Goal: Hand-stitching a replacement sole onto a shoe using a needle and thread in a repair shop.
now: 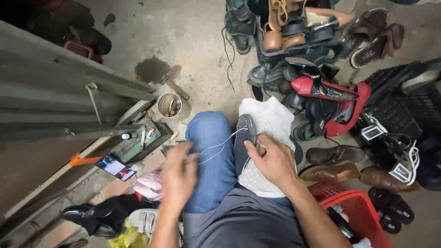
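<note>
A dark grey shoe lies sole-side toward me on a white cloth spread over my right knee. My right hand grips the shoe's lower edge, thumb pressed on it. White thread runs from the shoe leftward to my left hand, which is blurred, its fingers pinched on the thread's end above my blue-jeaned left knee. Whether a needle is in the fingers is too small to tell.
A pile of shoes and sandals fills the floor ahead and to the right. A red basket stands at my right. On the left are a tin of tools, a green tray, a phone, a black boot.
</note>
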